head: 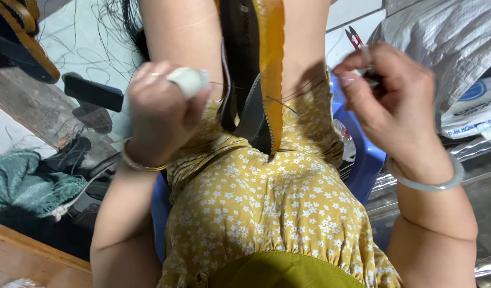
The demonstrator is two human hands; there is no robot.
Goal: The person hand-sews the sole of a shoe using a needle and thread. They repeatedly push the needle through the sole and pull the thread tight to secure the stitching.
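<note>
left hand (160, 114): I see it closed, fingers curled in; the forefinger wears a white wrap (188, 81) at its tip. A thin gold bracelet (139, 164) sits on the wrist.
right hand (392, 106): closed too, thumb and fingers pinched together around small red-tipped thread snips (356, 40), whose blades poke up past the fingertips.
thread (288, 96): fine dark strands run between the two hands, across the strap; I can't tell exactly which fingers pinch them.
hands: well apart, one on each side of the strap, both raised over the lap.
strap (245, 80): dark leather band with a stitched edge, doubled into a loop, hanging down the middle between the knees, lower end resting on the dress.
orange strip (272, 74): lies just beside the strap on its right, touching it.
dress (256, 202): yellow with small white flowers, covers the lap under everything.
bangle (429, 181): pale green, on the right wrist.
blue stool (365, 154): edge shows under the right thigh.
floor left: black sandal (93, 93), teal cloth (27, 181), loose dark threads.
right: grey woven sack (448, 37).
</note>
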